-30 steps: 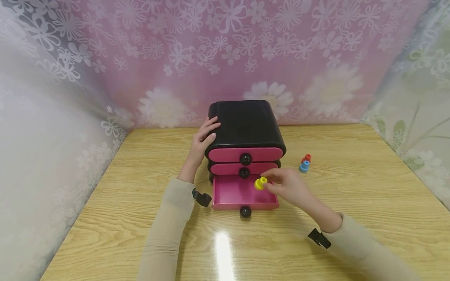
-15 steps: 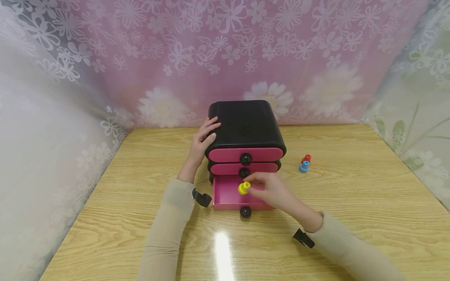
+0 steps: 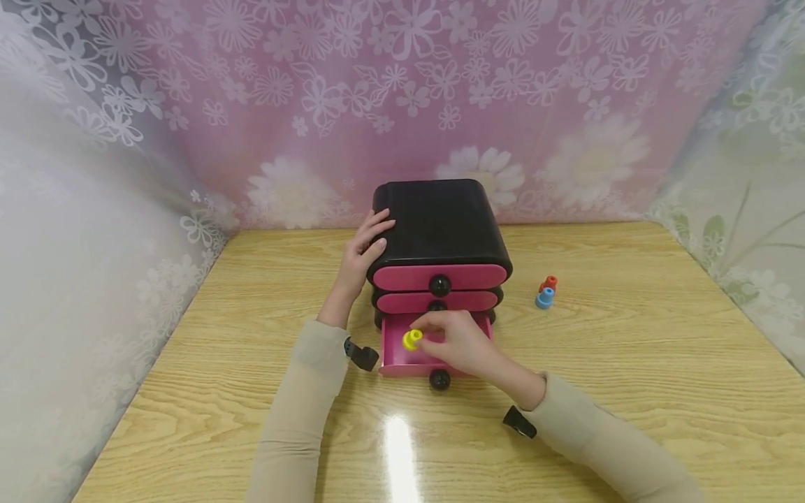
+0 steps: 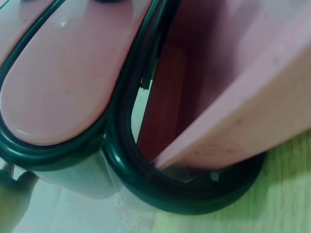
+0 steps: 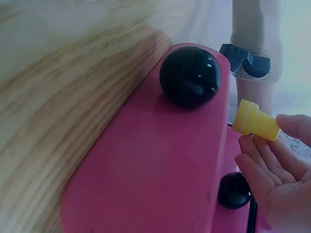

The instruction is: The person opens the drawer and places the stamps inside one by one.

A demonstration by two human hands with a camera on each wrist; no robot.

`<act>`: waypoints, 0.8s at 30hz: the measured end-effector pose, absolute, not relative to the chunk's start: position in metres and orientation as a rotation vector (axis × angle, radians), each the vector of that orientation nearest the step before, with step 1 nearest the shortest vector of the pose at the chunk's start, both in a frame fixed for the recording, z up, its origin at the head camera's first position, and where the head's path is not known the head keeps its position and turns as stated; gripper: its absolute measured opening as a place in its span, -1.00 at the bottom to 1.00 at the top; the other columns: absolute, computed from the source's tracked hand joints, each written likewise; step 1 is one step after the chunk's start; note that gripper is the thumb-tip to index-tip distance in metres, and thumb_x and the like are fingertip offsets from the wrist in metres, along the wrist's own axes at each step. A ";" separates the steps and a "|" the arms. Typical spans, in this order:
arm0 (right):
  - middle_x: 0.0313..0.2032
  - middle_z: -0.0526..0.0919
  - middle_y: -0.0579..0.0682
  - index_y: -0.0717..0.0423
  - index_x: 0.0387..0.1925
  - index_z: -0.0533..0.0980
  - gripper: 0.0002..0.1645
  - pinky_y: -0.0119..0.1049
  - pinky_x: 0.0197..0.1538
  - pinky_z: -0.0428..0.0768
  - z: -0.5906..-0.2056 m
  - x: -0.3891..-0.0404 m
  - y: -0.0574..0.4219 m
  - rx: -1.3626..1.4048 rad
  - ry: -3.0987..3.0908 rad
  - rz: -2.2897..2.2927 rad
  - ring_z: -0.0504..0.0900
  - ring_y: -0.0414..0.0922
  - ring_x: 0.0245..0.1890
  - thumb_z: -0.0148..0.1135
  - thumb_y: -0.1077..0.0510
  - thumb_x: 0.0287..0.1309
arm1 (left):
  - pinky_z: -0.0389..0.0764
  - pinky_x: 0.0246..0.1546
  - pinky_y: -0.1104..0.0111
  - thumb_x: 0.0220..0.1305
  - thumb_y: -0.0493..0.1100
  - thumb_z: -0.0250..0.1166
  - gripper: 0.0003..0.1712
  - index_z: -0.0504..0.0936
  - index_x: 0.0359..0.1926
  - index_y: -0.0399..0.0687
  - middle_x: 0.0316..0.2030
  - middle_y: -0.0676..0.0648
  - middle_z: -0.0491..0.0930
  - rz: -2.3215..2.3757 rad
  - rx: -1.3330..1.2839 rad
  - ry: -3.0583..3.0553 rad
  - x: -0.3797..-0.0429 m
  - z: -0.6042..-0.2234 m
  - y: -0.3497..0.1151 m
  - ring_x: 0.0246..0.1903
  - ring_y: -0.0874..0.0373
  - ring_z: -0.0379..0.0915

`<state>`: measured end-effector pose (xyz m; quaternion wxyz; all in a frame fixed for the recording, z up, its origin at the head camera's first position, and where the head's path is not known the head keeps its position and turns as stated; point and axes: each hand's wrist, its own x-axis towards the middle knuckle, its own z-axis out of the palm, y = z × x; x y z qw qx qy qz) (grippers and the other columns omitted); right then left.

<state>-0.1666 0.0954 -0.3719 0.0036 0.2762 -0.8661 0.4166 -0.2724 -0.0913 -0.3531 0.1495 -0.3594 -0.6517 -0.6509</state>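
Note:
A black drawer cabinet (image 3: 440, 216) with pink drawer fronts stands on the table, its bottom drawer (image 3: 393, 349) pulled out. My left hand (image 3: 361, 251) rests against the cabinet's upper left side, fingers extended over the top edge. Over the pulled-out drawer, my right hand (image 3: 462, 342) pinches a small yellow plastic peg (image 3: 412, 339) between thumb and fingers. In the right wrist view the yellow peg (image 5: 255, 121) has a wide base and a narrower neck. Part of the drawer's inside is hidden behind the right hand.
A blue peg (image 3: 545, 298) and a red peg (image 3: 548, 283) stand close together on the wooden table (image 3: 629, 335), right of the cabinet. Round black knobs stick out from the drawers, the bottom knob (image 3: 439, 379) foremost. Flowered cloth (image 3: 409, 105) hangs behind.
My right hand has moved left across the pulled-out drawer, carrying the yellow peg from its right side to its left part. My left hand and the cabinet have stayed put.

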 end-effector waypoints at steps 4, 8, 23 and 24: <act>-0.38 0.63 -0.06 0.18 -0.30 0.59 -0.79 -0.16 -0.22 0.53 -0.374 -0.168 0.090 0.878 -2.726 1.287 0.58 -0.07 -0.32 0.24 0.27 -0.08 | -0.12 0.23 0.15 0.18 -0.36 -0.03 -0.59 0.36 0.04 -0.55 0.20 -0.34 0.16 -1.889 -1.043 -1.852 -0.283 -0.362 -0.093 0.30 -0.11 -0.27; -0.38 0.63 -0.06 0.18 -0.31 0.59 -0.80 -0.20 -0.24 0.53 -0.376 -0.170 0.086 0.898 -2.740 1.266 0.58 -0.09 -0.32 0.22 0.28 -0.08 | -0.12 0.23 0.17 0.23 -0.06 0.05 -0.44 0.38 0.05 -0.49 0.21 -0.28 0.19 -1.885 -1.040 -1.851 -0.289 -0.368 -0.093 0.30 -0.04 -0.25; -0.45 0.61 -0.10 0.19 -0.35 0.59 -0.81 -0.35 -0.32 0.50 -0.387 -0.176 0.072 0.993 -2.906 1.136 0.49 -0.25 -0.46 0.21 0.32 -0.13 | -0.12 0.23 0.15 0.21 0.08 0.07 -0.33 0.38 0.05 -0.48 0.21 -0.25 0.19 -1.886 -1.021 -1.873 -0.289 -0.369 -0.093 0.30 0.01 -0.24; -0.46 0.60 -0.11 0.19 -0.36 0.59 -0.81 -0.39 -0.34 0.48 -0.387 -0.177 0.071 1.004 -2.905 1.123 0.47 -0.26 -0.48 0.21 0.32 -0.13 | -0.12 0.23 0.16 0.23 -0.01 0.06 -0.41 0.38 0.06 -0.49 0.21 -0.27 0.18 -1.891 -1.028 -1.870 -0.288 -0.368 -0.093 0.30 0.00 -0.25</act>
